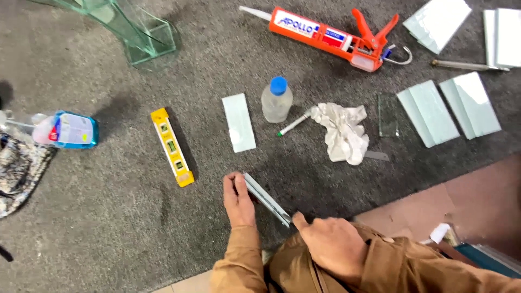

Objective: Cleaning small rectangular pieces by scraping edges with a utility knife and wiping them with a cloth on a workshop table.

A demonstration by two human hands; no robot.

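Clad in tan-brown long sleeves reaching the wrists of bare left hand (239, 202) and right hand (332, 243), with matching brown trousers below.

Bright even light, soft shadows – slight blur, edges warped

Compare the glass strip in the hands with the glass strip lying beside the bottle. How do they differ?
The held strip stands on its long edge, so only a thin side shows; the strip by the bottle lies flat, showing its broad pale face. The left hand and right hand grip the held strip at its ends; nothing touches the flat one. The held strip runs diagonally, the flat one nearly upright in the view. Both rest on the grey carpet.
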